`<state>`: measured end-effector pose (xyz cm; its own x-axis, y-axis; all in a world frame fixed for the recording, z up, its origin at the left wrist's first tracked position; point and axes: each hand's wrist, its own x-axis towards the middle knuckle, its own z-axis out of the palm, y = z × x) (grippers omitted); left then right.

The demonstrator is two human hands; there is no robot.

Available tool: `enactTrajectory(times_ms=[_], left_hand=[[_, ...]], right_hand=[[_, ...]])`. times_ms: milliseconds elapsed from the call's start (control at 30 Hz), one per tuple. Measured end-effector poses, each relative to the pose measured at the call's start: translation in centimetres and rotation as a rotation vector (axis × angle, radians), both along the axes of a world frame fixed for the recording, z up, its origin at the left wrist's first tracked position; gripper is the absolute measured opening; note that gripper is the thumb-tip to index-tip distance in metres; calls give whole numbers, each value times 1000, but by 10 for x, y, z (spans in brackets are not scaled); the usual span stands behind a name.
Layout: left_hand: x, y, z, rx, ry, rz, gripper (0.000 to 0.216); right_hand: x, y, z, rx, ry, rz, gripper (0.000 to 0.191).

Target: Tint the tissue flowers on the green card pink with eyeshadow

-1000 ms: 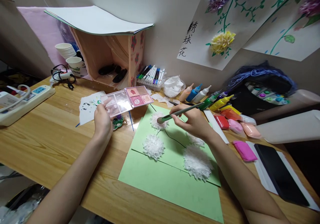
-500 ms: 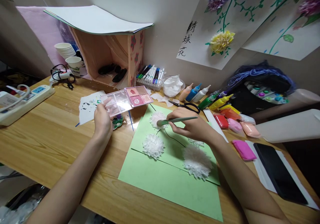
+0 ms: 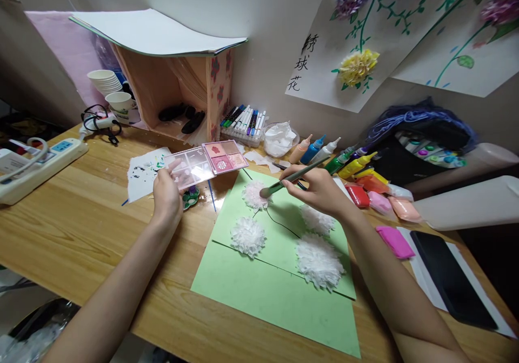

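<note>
Wooden desk [image 3: 81,238] under both my hands, green card [image 3: 275,319] spread beneath the right one. My left hand [image 3: 167,196] pinches the open pink palette [image 3: 207,163] by its see-through lid [image 3: 191,168], pans [image 3: 225,156] toward the other hand; my right hand [image 3: 318,189] grips the brush [image 3: 275,187], bristles [image 3: 265,192] against the pink-tinged paper flower [image 3: 253,196] just left of those fingers. Risks: pressing too hard could crush or tear the flower; the one-edge hold might let the palette tip.
</note>
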<state>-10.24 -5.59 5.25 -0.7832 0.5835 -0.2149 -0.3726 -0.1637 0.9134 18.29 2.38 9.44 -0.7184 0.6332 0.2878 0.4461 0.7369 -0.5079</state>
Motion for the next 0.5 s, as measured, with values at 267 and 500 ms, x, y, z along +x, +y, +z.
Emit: enactTrajectory(times_ms=[267,500], left_hand=[[4,0,3,-40,-24,16,32],[5,0,5,-50,-44,-13,36]], right_hand=[[0,1,0,21,75,-68,14],[-1,4,-4,-23,6,22,12]])
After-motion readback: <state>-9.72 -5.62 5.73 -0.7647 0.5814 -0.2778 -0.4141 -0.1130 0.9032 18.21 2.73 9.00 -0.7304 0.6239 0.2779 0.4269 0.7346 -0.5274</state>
